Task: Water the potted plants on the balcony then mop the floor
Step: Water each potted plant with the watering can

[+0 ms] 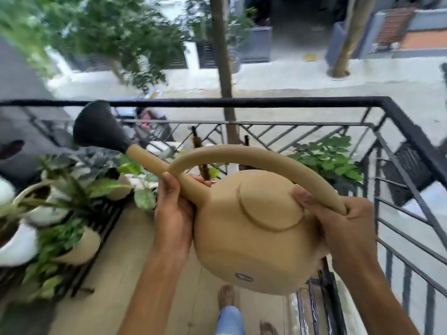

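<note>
Watering can [254, 228] held mid-air over the balcony floor [135, 257], between both hands, body tipped so its base faced the camera. Two-handed grip likely for weight and aim: one hand to carry, one to steer.

Right hand [348, 228] clenched around the rear end of the arched handle [266, 157], thumb pressed on the can's top; took the load. Left hand [175, 209] wrapped around the base of the spout [154, 163], fingers closed on it; guided direction.

Spout pointed up and left, black rose [99, 128] raised near the top rail of the railing [242, 102], above the pots. No water seen leaving it; judged as lining up, pour not begun. Frame blurred, so fill level unknown.

Potted plants [63, 197] grouped along the left edge of the floor on a dark rack, white and beige pots touching or just beside each other. Another leafy plant [331, 160] at the far right corner against the railing.

Bare foot [226, 298] on the floor below the can. No mop visible; mopping judged not started.
</note>
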`<control>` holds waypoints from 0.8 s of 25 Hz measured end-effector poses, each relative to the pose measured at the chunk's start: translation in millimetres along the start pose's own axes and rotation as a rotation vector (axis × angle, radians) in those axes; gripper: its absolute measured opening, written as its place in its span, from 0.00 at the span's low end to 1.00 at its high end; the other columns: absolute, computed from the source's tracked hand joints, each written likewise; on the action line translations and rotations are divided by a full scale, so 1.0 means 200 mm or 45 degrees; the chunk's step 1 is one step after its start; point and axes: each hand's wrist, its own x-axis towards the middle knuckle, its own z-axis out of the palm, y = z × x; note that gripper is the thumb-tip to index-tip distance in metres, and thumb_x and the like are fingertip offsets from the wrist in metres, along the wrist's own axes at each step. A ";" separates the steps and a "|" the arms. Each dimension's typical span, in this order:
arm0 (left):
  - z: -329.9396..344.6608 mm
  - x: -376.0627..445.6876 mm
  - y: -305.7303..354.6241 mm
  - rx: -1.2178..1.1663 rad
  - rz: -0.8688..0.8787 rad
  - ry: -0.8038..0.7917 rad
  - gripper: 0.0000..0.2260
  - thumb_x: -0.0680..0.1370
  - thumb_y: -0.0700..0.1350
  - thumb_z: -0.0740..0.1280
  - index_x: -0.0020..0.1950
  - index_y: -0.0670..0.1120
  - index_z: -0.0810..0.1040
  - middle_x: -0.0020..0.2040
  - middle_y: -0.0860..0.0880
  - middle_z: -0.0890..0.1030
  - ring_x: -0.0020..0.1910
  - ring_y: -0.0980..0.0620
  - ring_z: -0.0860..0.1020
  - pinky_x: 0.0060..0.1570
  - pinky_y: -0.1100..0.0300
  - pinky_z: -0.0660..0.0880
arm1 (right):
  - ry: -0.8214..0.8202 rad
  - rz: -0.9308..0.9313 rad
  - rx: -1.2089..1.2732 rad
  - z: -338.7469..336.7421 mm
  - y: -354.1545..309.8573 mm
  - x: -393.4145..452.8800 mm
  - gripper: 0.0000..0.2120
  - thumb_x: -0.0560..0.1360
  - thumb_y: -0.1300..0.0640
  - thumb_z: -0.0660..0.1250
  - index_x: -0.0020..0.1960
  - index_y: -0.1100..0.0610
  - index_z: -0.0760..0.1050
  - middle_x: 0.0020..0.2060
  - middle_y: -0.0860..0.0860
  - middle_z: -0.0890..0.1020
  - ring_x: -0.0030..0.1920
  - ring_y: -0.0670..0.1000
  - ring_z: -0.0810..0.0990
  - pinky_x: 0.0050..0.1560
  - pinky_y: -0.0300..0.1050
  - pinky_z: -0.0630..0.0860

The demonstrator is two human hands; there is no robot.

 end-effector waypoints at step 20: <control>-2.06 -0.54 1.26 -0.188 0.540 0.865 0.21 0.81 0.62 0.61 0.65 0.49 0.75 0.43 0.44 0.82 0.44 0.45 0.82 0.47 0.46 0.81 | -0.984 0.046 -0.001 2.26 -0.27 -0.94 0.23 0.64 0.43 0.83 0.31 0.63 0.81 0.22 0.58 0.70 0.27 0.51 0.67 0.34 0.51 0.62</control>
